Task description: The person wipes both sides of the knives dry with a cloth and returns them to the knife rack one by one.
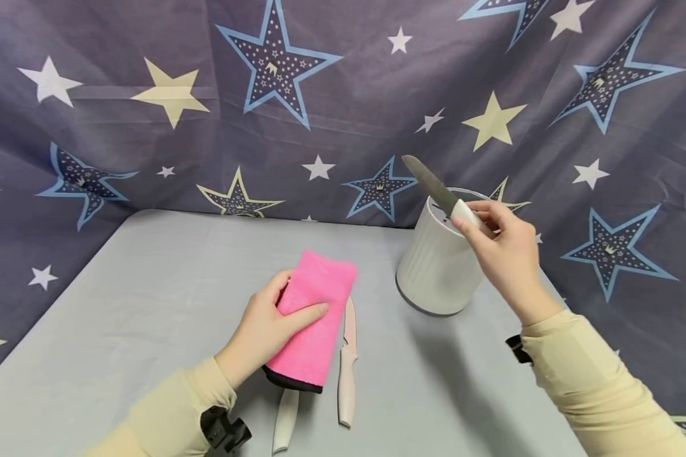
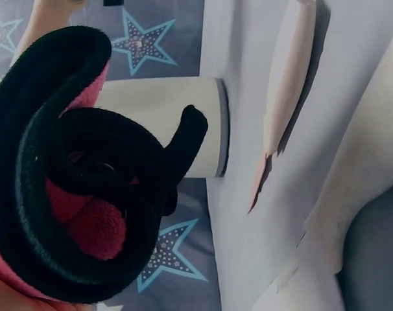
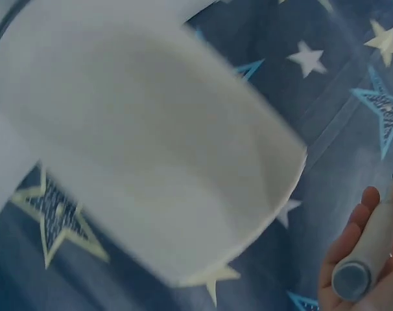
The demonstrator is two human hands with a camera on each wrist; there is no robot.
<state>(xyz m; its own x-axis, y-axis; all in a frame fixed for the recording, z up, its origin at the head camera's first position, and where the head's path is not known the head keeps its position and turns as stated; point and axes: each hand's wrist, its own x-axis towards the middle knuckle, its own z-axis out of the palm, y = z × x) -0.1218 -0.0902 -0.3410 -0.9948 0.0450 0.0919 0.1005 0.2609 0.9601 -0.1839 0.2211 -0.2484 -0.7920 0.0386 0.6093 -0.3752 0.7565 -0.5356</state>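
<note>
My left hand [image 1: 271, 324] grips a folded pink towel [image 1: 320, 317] with black edging, thumb across its front. Seen from its end in the left wrist view, the towel's black edging [image 2: 28, 188] curls in a roll. My right hand [image 1: 505, 247] holds a kitchen knife [image 1: 432, 184] by its white handle [image 3: 368, 249], blade slanting up and to the left. This knife is above and in front of the opening of a white ribbed knife holder [image 1: 440, 273], whose top is partly hidden by the hand.
A pale pink knife [image 1: 347, 384] lies on the grey-white tabletop [image 1: 166, 285], right of the towel. Another knife's white handle [image 1: 286, 422] shows below the towel, the rest hidden. Behind the table hangs a dark star-patterned cloth [image 1: 349, 120].
</note>
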